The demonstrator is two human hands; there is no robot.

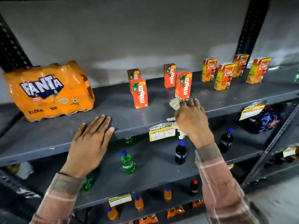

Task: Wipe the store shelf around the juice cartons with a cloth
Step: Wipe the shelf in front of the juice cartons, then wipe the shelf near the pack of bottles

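From the head camera, the right hand is curled tight around a pale cloth, pressing it onto the grey shelf just in front of an orange mango carton. Part of the cloth hangs below the hand over the shelf's front edge, beside a yellow price tag. The left hand lies flat on the shelf, fingers spread and holding nothing (palm down). Three more mango cartons stand nearby; an orange soda pack sits well to the left.
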